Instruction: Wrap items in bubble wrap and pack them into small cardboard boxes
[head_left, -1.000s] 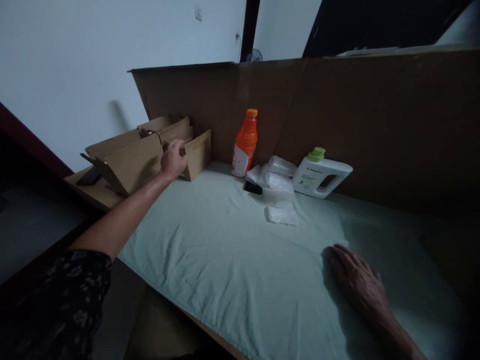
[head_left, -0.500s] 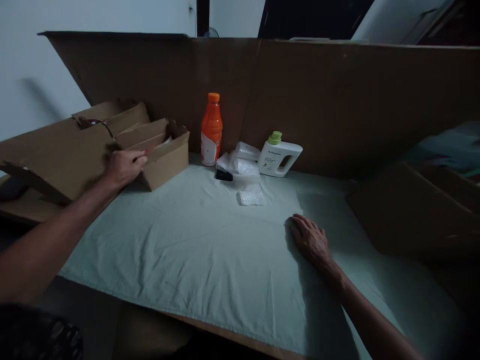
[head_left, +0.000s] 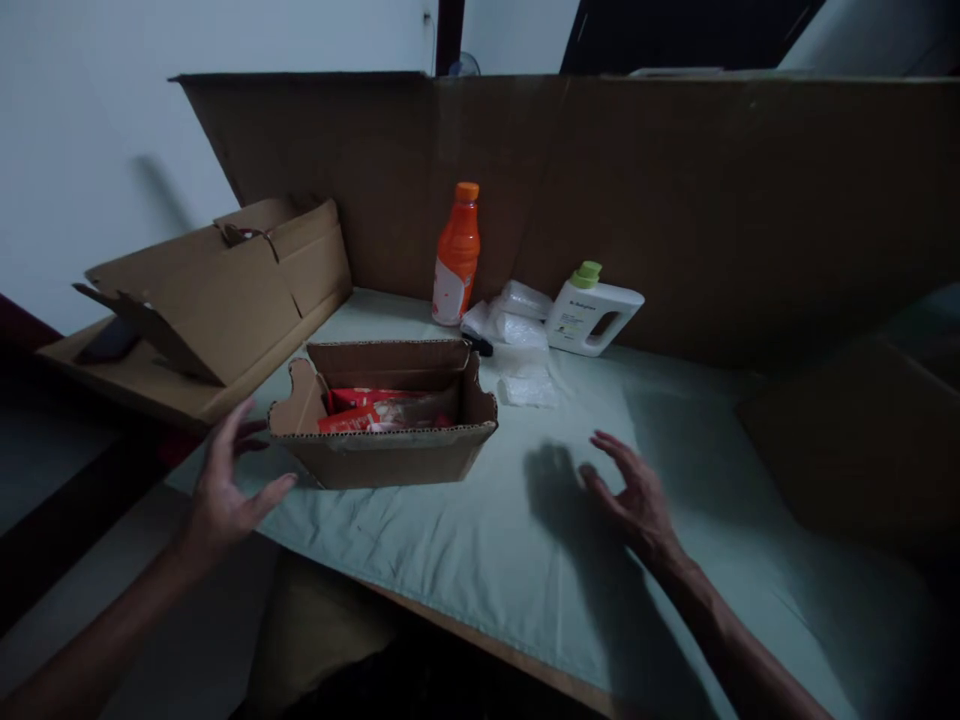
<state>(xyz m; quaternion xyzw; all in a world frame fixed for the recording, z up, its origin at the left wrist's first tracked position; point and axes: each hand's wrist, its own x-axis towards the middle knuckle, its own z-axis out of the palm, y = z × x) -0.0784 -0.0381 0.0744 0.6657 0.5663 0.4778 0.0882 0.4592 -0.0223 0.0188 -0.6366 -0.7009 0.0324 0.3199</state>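
Observation:
An open-topped cardboard box (head_left: 397,462) stands near the front of the cloth-covered table, left of the middle. Inside it lie red packets (head_left: 375,408), partly hidden by the box's front wall. Just left of the box, my left hand (head_left: 225,495) is spread with thumb and fingers apart, holding nothing. My right hand (head_left: 628,492) hovers over the cloth well to the right of the box, fingers apart and empty, casting a shadow below.
Behind the box stand an orange bottle (head_left: 456,255), several bubble-wrapped pieces (head_left: 519,328) and a white jug with a green cap (head_left: 592,315). A folded cardboard structure (head_left: 217,285) sits at the left, a dim carton (head_left: 862,440) at the right. A cardboard wall (head_left: 600,190) closes the back.
The small cardboard box has come from the left back to the front of the table and turned. My left hand has let go of it. My right hand has lifted off the cloth.

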